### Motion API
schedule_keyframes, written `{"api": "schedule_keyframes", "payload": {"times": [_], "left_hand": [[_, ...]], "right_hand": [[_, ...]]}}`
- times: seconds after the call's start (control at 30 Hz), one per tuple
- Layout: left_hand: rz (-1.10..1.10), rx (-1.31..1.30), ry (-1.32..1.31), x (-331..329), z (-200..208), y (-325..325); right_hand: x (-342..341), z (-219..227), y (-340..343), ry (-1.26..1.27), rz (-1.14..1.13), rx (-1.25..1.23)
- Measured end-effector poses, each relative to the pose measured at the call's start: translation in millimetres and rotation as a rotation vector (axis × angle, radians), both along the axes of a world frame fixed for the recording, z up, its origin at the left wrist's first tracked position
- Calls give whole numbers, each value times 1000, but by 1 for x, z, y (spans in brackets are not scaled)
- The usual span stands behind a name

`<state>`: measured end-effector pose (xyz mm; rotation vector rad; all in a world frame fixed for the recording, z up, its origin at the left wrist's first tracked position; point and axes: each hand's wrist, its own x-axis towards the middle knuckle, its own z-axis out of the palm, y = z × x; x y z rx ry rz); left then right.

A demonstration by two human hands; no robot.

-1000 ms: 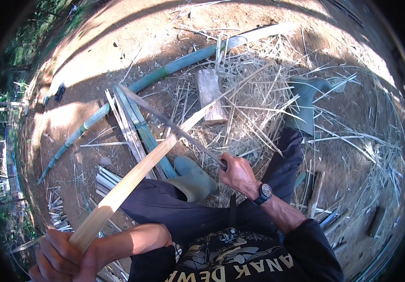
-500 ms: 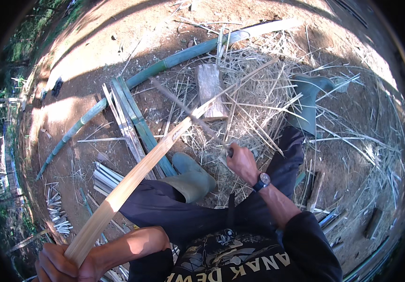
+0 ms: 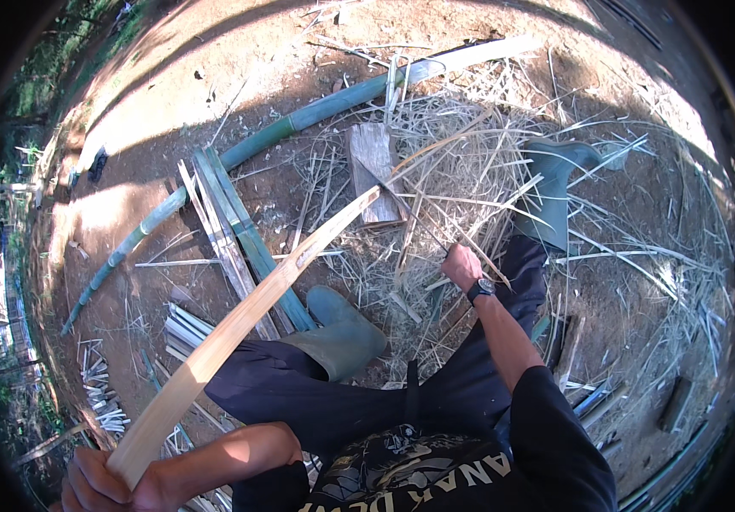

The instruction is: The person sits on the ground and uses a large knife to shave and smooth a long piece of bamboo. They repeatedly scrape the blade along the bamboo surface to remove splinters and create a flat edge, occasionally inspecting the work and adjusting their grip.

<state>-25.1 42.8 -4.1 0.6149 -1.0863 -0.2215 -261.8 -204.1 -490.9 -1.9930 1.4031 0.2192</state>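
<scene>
Bamboo slat, pale and long, now reaches farther forward than a second ago, its tip over the weathered wooden block among dry straw-like shavings. That suggests the strip is being fed onward along the blade. The left hand grips its near end, fingers closed round it. The right hand has slid ahead, fist shut on a thin dark knife. Green bamboo poles lie on the dirt beyond, split strips beside a rubber boot.
</scene>
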Motion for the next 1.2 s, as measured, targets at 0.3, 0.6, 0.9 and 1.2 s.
{"api": "schedule_keyframes", "payload": {"times": [0.3, 0.6, 0.9, 1.2], "left_hand": [[186, 31, 85, 14, 3, 2], [257, 76, 31, -4, 2, -7], [246, 58, 39, -9, -2, -4], [256, 7, 87, -14, -5, -6]], "right_hand": [[12, 63, 35, -289, -49, -27], [31, 184, 91, -620, 256, -54], [51, 232, 103, -738, 395, -93], [51, 253, 106, -747, 400, -96]]}}
